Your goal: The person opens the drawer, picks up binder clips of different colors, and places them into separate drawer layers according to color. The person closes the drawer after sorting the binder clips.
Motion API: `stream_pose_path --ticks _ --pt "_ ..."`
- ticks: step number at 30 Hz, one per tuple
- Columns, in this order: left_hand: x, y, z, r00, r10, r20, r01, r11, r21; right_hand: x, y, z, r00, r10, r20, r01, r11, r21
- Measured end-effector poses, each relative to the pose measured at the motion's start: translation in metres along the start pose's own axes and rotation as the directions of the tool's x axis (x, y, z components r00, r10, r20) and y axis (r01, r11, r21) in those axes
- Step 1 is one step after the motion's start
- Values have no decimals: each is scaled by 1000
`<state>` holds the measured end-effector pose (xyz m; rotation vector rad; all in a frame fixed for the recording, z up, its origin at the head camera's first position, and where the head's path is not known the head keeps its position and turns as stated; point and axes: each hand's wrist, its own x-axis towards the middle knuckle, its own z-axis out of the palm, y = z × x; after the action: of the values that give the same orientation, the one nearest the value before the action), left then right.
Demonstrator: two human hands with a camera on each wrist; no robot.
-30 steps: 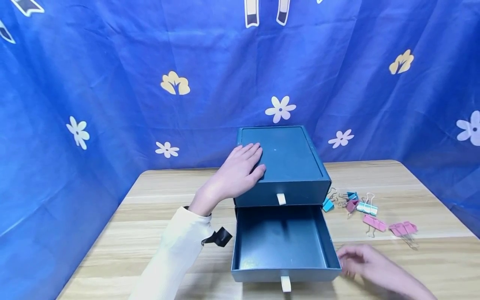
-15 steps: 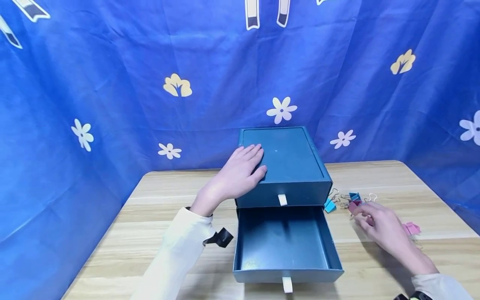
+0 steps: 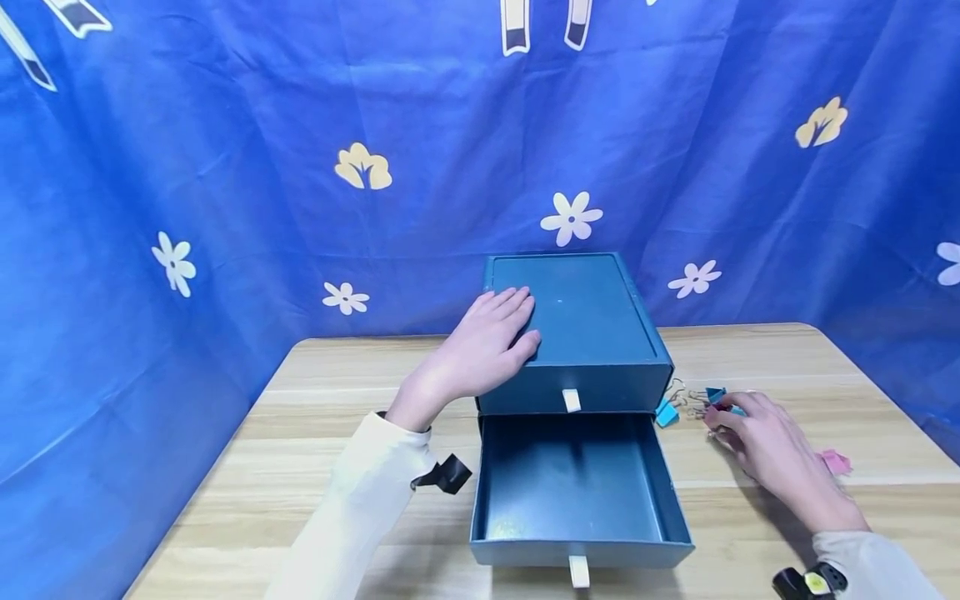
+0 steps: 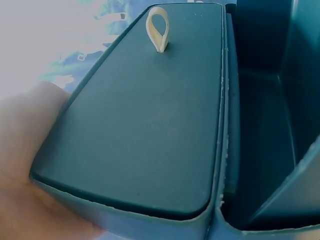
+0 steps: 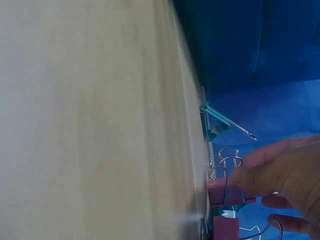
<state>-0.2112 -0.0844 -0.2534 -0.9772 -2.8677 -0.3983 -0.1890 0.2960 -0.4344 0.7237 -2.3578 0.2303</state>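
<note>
If you lift now, the likeliest trouble is a tangle: the pink binder clip (image 5: pixel 219 194) sits among others, with wire handles crowded close around it, so a loop could hook a neighbour and drag it along or tug the clip from your fingers. A hold on the wire rather than the body might also let the clip swivel, and in the right wrist view your thumb covers the spot where I would check that. The turquoise clip (image 3: pixel 666 414), near the right side of the drawer cabinet (image 3: pixel 577 308), could get knocked by a sweep to the left. The lower drawer (image 3: pixel 581 553) is pulled out towards you, so a low forearm might bump its right wall. As for pose, your right hand (image 3: pixel 772 450) reaches in from the near right, palm down over the table (image 3: pixel 375 375), thumb and forefinger pinching that pink clip, the other fingers bent behind. Your left hand (image 3: pixel 487 346) is well apart from it, laid over the cabinet's left top edge with fingers straight and close together, thumb out to the right, clasping nothing.
</note>
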Motion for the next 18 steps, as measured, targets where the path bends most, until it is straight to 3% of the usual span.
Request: stream_pose_path --ticks 9,18 --pt "1 2 0 1000 4 -12 -4 1000 2 -2 0 1 1000 6 12 -6 1000 -27" --pt "-2 2 0 1000 -8 -21 7 1000 -12 4 0 2 996 -89 -29 89 996 0"
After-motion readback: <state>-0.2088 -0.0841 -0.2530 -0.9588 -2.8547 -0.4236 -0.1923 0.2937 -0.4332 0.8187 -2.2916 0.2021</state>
